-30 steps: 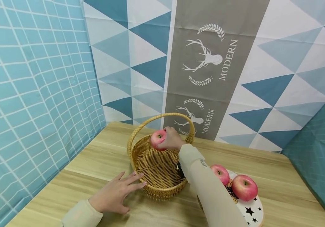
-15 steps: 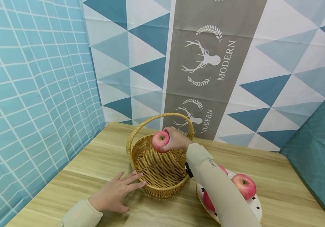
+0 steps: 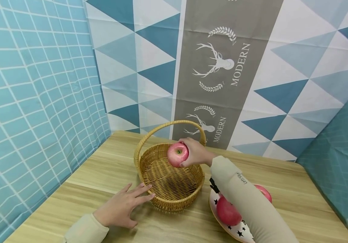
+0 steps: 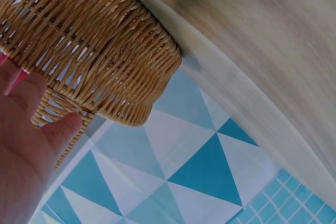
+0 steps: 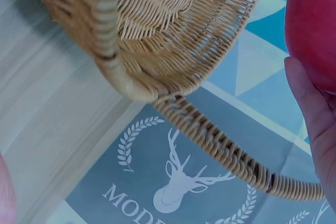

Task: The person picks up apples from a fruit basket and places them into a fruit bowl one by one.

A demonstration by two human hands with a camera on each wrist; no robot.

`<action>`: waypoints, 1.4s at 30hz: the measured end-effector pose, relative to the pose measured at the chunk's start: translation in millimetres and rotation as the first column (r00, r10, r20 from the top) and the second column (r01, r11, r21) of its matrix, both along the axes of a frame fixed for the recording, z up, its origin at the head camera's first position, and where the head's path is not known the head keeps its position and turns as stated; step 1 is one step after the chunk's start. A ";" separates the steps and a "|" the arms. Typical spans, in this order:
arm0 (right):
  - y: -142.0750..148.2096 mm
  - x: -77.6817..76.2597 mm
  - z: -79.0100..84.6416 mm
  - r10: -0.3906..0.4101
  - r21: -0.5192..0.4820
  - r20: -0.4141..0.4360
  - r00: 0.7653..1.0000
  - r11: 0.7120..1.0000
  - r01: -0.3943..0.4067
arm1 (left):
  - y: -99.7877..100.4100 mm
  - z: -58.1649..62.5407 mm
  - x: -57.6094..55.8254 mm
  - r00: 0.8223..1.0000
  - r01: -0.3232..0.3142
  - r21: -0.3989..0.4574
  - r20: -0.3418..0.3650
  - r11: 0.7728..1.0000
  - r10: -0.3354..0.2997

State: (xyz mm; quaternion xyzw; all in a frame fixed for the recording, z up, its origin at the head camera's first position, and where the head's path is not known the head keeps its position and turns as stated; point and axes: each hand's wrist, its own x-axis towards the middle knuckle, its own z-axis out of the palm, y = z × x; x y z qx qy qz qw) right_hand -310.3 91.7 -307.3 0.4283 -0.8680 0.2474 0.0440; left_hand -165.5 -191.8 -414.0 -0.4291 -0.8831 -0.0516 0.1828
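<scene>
A pinkish-red apple (image 3: 176, 156) is gripped by my right hand (image 3: 197, 152), which holds it over the right rear part of the wicker basket (image 3: 174, 205), beneath the arched handle. In the right wrist view the apple (image 5: 314, 30) fills the upper right corner, with the thumb (image 5: 307, 95) against its side. My left hand (image 3: 120, 208) is beside the basket's front left, its spread fingertips resting on the rim. The left wrist view shows that hand (image 4: 23, 140) against the woven wall (image 4: 89, 51).
Right of the basket, a white plate (image 3: 233, 233) with black stars bears a front apple (image 3: 228, 211) and another apple (image 3: 264, 192), partly covered by the right sleeve (image 3: 253, 202). A patterned cloth (image 3: 155, 67) hangs behind the wooden table (image 3: 107, 165).
My right hand has drawn the gripped apple to the right, from the basket's middle rear toward its right side. The right sleeve now uncovers the plate's front apple. The left hand stays put.
</scene>
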 end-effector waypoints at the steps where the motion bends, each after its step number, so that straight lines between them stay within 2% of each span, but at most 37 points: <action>1: 1.5 0.8 1.1 0.000 -0.006 0.005 1.000 1.000 0.000 | -0.2 0.2 0.2 1.000 0.001 0.001 0.004 1.000 -0.001; 9: 10.9 3.4 1.2 -0.004 0.010 0.001 1.000 1.000 0.004 | -0.8 -0.9 -0.2 1.000 0.005 0.003 0.003 1.000 -0.005; 13: 15.2 6.7 -2.9 0.004 0.023 0.035 0.999 1.000 -0.005 | -0.8 -1.5 -0.4 1.000 0.005 0.008 0.012 1.000 -0.005; 17: 21.2 8.9 -6.8 0.036 0.037 0.051 0.998 0.999 -0.038 | -0.4 -1.1 -0.1 0.999 0.005 0.012 0.033 1.000 -0.005; 21: 30.5 9.9 -7.6 0.080 0.049 0.028 0.996 0.995 -0.081 | 0.2 -0.5 0.0 0.999 0.005 0.009 0.045 1.000 -0.006; 28: 42.2 13.5 -1.6 0.118 0.038 0.001 0.993 0.992 -0.118 | 0.4 0.6 -0.4 1.000 0.007 0.005 0.029 1.000 -0.007; 38: 49.6 19.9 4.5 0.085 0.029 0.034 0.996 0.996 -0.086 | 0.5 0.0 -1.4 1.000 0.009 0.008 0.016 1.000 -0.010; 42: 59.5 19.6 7.4 0.070 0.016 0.011 0.998 0.997 -0.070 | -0.1 0.5 -1.5 0.999 0.013 0.013 0.029 1.000 -0.014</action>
